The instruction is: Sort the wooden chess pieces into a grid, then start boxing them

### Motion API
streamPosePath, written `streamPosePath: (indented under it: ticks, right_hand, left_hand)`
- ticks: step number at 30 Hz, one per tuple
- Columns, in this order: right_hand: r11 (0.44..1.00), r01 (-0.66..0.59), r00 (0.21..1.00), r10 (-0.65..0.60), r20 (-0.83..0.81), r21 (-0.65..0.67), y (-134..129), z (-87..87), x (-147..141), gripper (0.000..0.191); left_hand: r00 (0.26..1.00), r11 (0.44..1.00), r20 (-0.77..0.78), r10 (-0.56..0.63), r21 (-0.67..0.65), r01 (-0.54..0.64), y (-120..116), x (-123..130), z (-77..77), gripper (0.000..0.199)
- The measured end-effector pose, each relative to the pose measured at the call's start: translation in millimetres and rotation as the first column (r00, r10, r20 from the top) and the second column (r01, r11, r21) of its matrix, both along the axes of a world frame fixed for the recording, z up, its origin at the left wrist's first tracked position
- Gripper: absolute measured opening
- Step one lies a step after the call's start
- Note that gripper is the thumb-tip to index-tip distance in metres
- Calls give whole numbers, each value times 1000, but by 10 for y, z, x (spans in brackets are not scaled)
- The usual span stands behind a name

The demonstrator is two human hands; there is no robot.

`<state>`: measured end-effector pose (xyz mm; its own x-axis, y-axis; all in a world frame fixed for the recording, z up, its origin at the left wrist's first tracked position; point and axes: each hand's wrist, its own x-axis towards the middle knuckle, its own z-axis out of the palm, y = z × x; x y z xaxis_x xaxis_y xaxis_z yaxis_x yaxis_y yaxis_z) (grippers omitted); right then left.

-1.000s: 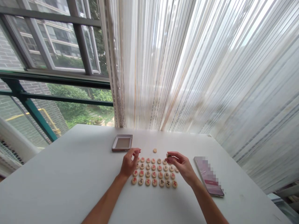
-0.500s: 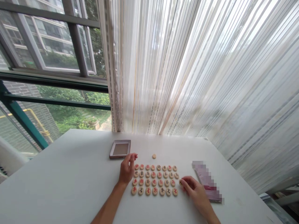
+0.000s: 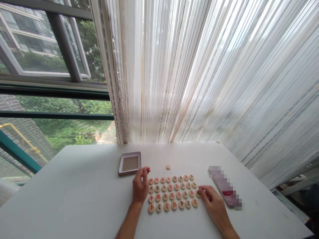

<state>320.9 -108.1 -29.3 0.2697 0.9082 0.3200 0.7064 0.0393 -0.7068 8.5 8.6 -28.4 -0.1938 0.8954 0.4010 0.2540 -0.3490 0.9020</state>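
Round wooden pieces with red or black characters [image 3: 171, 196] lie in rows on the white table [image 3: 82, 192]. My right hand [image 3: 211, 199] is at the right end of the third row, its fingertips on a piece with a dark character [image 3: 198, 193]. My left hand [image 3: 141, 186] rests at the left edge of the rows, fingers curled together; whether it holds anything is hidden. A single blank-looking piece [image 3: 168, 167] lies apart behind the rows.
An open shallow box [image 3: 130, 163] sits behind my left hand. To the right of my right hand lies a pinkish, partly blurred flat object [image 3: 225, 189]. A striped curtain [image 3: 159, 83] hangs along the table's far edge, beside a window.
The view has shifted, so the table things sit further right in the picture. The piece at my right fingertips is now closer to the end of the third row.
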Motion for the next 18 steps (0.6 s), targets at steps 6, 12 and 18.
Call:
streamPosePath:
  ticks: [6,12,18]
  right_hand:
    - [998,-63,997,62,45,25,-46,16,-61,30]
    - [989,-150,986,150,68,-11,-77,8,1,23]
    - [980,-200,978,200,56,-16,-73,-28,29,21]
  left_hand:
    - [1000,1000,-14,13,-5,-13,-5,6,7,43]
    - [999,1000,-36,13,0,-13,-17,8,32,42]
    - [998,1000,-58,23,-10,-24,0,2,23,45]
